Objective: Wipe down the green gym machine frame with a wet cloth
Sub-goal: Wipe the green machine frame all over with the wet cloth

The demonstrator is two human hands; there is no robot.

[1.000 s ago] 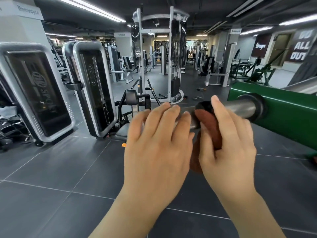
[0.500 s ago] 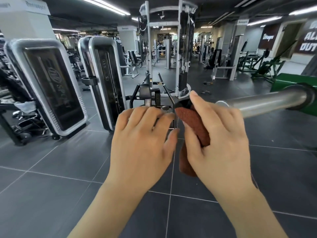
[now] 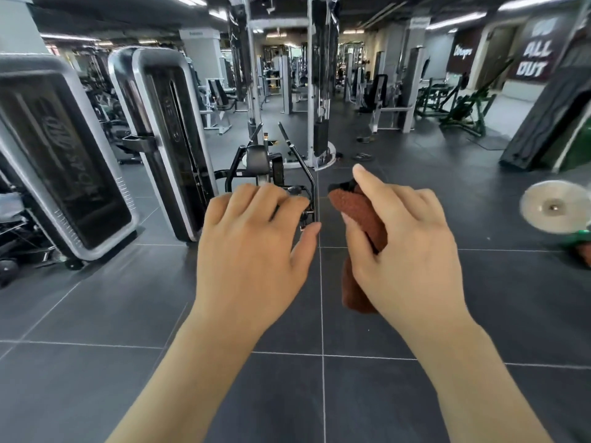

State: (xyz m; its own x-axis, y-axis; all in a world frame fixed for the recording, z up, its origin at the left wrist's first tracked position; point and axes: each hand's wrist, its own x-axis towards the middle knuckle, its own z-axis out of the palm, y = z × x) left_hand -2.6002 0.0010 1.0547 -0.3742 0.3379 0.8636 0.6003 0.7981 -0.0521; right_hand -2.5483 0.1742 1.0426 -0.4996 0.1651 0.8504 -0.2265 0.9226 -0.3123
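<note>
Cloth (image 3: 358, 215): hanging as a folded rust-brown strip, long axis running near upright, top end curling over toward the left hand, lower end dangling below the right palm, above the dark tiled floor (image 3: 96, 362).
Right hand (image 3: 403, 251): gripping the cloth, thumb and curled fingers closing round its upper part, index finger stretching straight forward above it.
Left hand (image 3: 252, 247): hovering just left of the cloth, apart from it, fingers loosely bent and holding nothing.
Steel bar end (image 3: 555, 206): showing well right of the cloth as a round silver face (blurred), pointing toward the camera, touching neither hand.
Green frame (image 3: 583, 233): peeking in at the edge, right of the cloth, below the bar end, only a sliver showing.
Black seat machine (image 3: 265, 164): standing beyond the cloth, partly hiding behind the left hand.
</note>
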